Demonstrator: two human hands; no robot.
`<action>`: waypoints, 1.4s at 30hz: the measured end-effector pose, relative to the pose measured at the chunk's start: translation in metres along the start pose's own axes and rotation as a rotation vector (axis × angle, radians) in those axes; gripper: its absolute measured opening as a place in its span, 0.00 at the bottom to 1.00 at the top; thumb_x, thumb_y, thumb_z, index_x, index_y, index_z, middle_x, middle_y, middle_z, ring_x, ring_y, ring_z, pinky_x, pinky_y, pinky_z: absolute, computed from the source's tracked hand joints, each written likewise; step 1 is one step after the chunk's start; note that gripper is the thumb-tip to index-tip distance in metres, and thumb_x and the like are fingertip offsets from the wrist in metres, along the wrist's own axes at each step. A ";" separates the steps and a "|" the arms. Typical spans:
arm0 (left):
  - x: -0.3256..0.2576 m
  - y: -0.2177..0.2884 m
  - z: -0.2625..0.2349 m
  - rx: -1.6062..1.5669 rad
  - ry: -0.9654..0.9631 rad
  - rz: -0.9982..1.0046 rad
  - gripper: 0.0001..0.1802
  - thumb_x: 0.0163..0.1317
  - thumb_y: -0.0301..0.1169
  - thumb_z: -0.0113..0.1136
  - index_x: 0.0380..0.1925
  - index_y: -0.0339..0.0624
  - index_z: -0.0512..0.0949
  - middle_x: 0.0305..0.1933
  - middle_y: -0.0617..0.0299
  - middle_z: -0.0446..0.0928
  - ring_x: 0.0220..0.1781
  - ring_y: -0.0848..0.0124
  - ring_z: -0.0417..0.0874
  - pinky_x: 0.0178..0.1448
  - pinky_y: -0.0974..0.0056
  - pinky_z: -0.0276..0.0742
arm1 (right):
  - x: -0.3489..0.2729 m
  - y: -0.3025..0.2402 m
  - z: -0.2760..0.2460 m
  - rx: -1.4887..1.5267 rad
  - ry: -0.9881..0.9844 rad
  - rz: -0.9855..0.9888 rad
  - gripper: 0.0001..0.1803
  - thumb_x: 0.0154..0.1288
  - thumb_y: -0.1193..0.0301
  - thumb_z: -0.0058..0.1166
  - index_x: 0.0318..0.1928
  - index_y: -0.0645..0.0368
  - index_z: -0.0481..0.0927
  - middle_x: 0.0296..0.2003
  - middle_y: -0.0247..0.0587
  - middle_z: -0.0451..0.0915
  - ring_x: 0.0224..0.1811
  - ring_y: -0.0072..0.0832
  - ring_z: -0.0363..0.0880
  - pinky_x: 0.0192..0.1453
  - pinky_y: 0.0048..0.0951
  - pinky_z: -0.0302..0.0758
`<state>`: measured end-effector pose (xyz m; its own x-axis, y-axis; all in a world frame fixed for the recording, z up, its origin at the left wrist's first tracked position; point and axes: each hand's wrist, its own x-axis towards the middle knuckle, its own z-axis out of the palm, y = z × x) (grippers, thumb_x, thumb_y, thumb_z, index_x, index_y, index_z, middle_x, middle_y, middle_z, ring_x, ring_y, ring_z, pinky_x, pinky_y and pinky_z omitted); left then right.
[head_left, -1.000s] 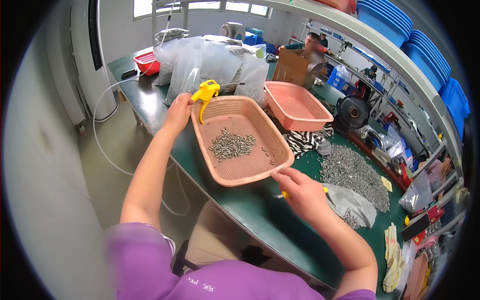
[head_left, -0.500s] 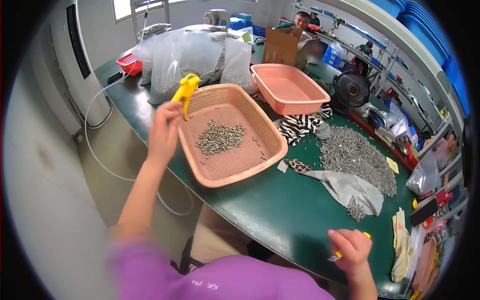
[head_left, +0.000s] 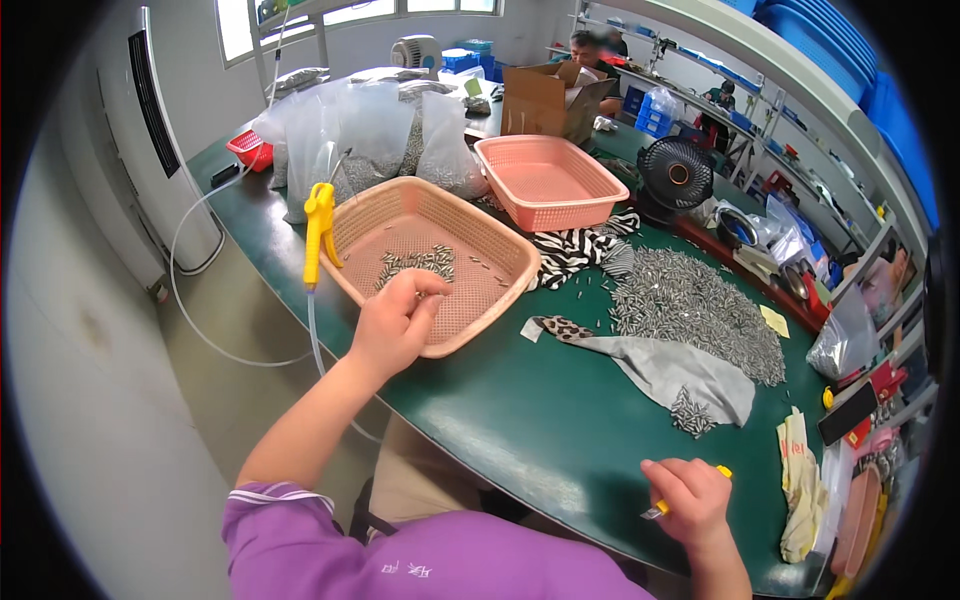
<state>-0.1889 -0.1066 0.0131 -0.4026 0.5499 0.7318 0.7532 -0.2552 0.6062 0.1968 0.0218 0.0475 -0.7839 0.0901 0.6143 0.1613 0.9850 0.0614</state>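
Note:
My left hand (head_left: 392, 325) is over the near rim of a tan plastic basket (head_left: 490, 320), fingers half curled and thumb apart, with nothing visible in it. Small metal pins (head_left: 425, 264) lie in a loose heap on the basket's mesh floor, partly hidden by that hand. At the basket's left rim a yellow air blow gun (head_left: 319, 235) stands upright, nozzle up, its clear hose leading down. My right hand (head_left: 692, 497), low on the right over the green table (head_left: 520, 430), is closed round a yellow box cutter (head_left: 656, 511) with its tip poking out.
A large pile of metal pins (head_left: 690, 310) spreads at right, beside a grey cloth (head_left: 680, 375) and a striped cloth (head_left: 570, 255). Behind stand a pink basket (head_left: 555, 200), a black fan (head_left: 676, 178), bags of pins (head_left: 350, 130) and a carton (head_left: 545, 105).
My left hand has let go of the air blow gun and moved right and down, over the basket's near rim. The gun now stands farther left. My right hand still holds the cutter.

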 end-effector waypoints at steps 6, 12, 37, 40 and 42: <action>-0.004 -0.001 -0.040 0.257 0.356 0.129 0.07 0.62 0.19 0.57 0.40 0.37 0.74 0.46 0.56 0.76 0.42 0.69 0.78 0.47 0.68 0.76 | -0.017 -0.003 -0.002 0.028 -0.059 -0.063 0.17 0.45 0.75 0.59 0.40 0.49 0.85 0.29 0.24 0.80 0.19 0.20 0.70 0.21 0.23 0.65; -0.039 -0.044 -0.092 0.720 0.415 -0.222 0.05 0.57 0.26 0.64 0.33 0.41 0.78 0.62 0.51 0.67 0.60 0.56 0.74 0.57 0.59 0.73 | -0.030 -0.005 0.007 0.181 -0.073 -0.010 0.16 0.46 0.74 0.60 0.40 0.48 0.85 0.30 0.24 0.81 0.20 0.21 0.71 0.21 0.23 0.67; -0.051 -0.067 -0.119 0.870 0.098 -0.137 0.07 0.55 0.21 0.61 0.33 0.38 0.74 0.66 0.46 0.67 0.65 0.47 0.71 0.64 0.53 0.70 | -0.034 -0.005 0.010 0.321 -0.167 0.072 0.15 0.48 0.74 0.63 0.39 0.47 0.85 0.30 0.25 0.81 0.25 0.23 0.77 0.24 0.25 0.72; -0.058 -0.051 -0.115 0.943 0.147 -0.062 0.06 0.55 0.21 0.61 0.33 0.38 0.75 0.64 0.48 0.68 0.64 0.50 0.71 0.65 0.54 0.69 | -0.031 -0.003 0.008 0.328 -0.155 0.103 0.14 0.48 0.75 0.64 0.38 0.49 0.85 0.29 0.26 0.81 0.24 0.24 0.77 0.25 0.26 0.73; -0.055 -0.031 -0.109 0.995 0.192 -0.005 0.06 0.56 0.21 0.60 0.33 0.39 0.75 0.62 0.49 0.70 0.63 0.52 0.72 0.64 0.54 0.69 | -0.030 -0.004 0.009 0.336 -0.157 0.105 0.14 0.47 0.75 0.64 0.38 0.49 0.85 0.28 0.26 0.81 0.24 0.24 0.77 0.24 0.26 0.73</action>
<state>-0.2466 -0.2158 -0.0120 -0.4181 0.3895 0.8206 0.8073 0.5736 0.1391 0.2139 0.0169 0.0218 -0.8598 0.1892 0.4742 0.0610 0.9602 -0.2725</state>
